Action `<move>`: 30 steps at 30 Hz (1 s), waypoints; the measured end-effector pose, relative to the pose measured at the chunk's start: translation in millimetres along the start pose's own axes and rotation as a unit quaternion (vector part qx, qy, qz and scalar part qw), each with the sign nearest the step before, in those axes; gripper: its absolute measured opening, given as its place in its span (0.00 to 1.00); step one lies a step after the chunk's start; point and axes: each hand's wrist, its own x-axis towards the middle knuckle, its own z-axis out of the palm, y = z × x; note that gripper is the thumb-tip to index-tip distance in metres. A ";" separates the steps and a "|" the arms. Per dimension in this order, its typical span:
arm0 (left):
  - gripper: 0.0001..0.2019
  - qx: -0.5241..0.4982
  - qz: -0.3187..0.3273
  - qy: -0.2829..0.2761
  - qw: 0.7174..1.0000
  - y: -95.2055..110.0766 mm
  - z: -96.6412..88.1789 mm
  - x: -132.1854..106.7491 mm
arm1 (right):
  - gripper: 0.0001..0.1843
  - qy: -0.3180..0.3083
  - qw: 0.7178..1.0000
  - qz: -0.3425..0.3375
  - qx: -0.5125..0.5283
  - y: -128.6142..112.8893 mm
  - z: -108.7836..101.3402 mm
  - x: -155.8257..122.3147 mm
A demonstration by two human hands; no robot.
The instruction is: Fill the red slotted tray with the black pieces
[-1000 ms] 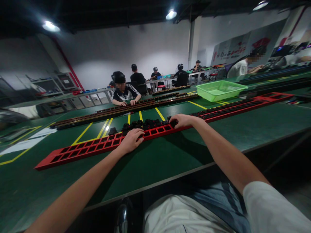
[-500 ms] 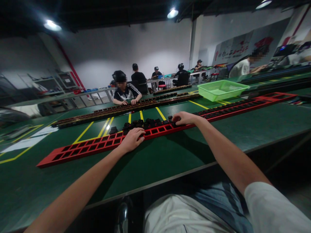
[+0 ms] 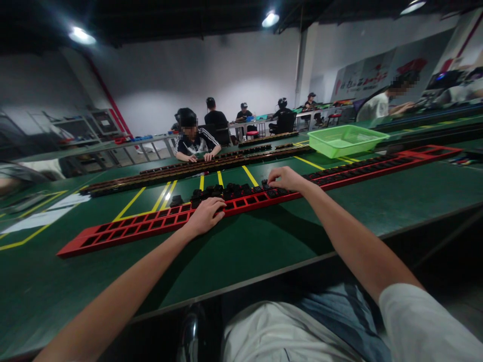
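A long red rack [image 3: 124, 232] with two rows of square openings lies slantwise on the green table. My left hand [image 3: 206, 217] is closed over its middle, fingers across the top and thumb at the near edge. My right hand [image 3: 285, 179] is farther right, above the same rack. Its thumb and fingers are pinched at a small black block [image 3: 265, 183], whose exact kind I cannot make out. Loose black blocks [image 3: 234, 190] are heaped along the rack's far side, between the hands. Black blocks fill the openings to the right; several at the left hold none.
A light-green basket [image 3: 345, 143] stands beyond the rack at right. Long dark racks [image 3: 169, 173] cross the table in front of a seated co-worker [image 3: 196, 141]. White papers [image 3: 49, 213] lie at left. Yellow tape lines mark the table, whose front edge [image 3: 264, 274] is near me.
My right hand has risen slightly, and its fingertips now show pinched together at a black block. My left hand stays in place on the red rack.
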 end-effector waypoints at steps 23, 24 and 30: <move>0.12 0.000 0.003 -0.004 1.000 3.1 0.7 2.7 | 0.16 0.021 0.989 -0.037 -0.142 -15.4 47.4 7.7; 0.12 -0.002 0.004 -0.004 1.000 3.6 0.3 2.8 | 0.17 0.013 0.988 -0.052 -0.147 -19.6 50.8 8.8; 0.12 0.000 0.002 -0.003 1.000 5.1 -0.8 2.6 | 0.27 -0.072 0.980 -0.068 -0.174 -35.2 61.1 15.4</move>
